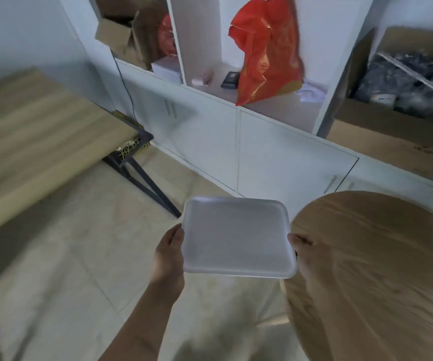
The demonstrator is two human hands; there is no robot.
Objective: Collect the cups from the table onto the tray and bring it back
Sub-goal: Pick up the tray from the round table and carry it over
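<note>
I hold a white rectangular tray [236, 238] level in front of me, over the floor, with nothing on it. My left hand [169, 252] grips its left edge. My right hand [301, 242] grips its right edge, and only its fingertips stand out against the round wooden table [374, 269] at the lower right. A long rectangular wooden table [35, 142] with black metal legs stands at the left. No cups show in this view. The picture is blurred by motion.
White cabinets [262, 152] run along the far wall, with open shelves above them. A red plastic bag [267, 48] hangs over one shelf, and cardboard boxes [392, 118] fill others. Light tiled floor [93, 256] lies between the two tables.
</note>
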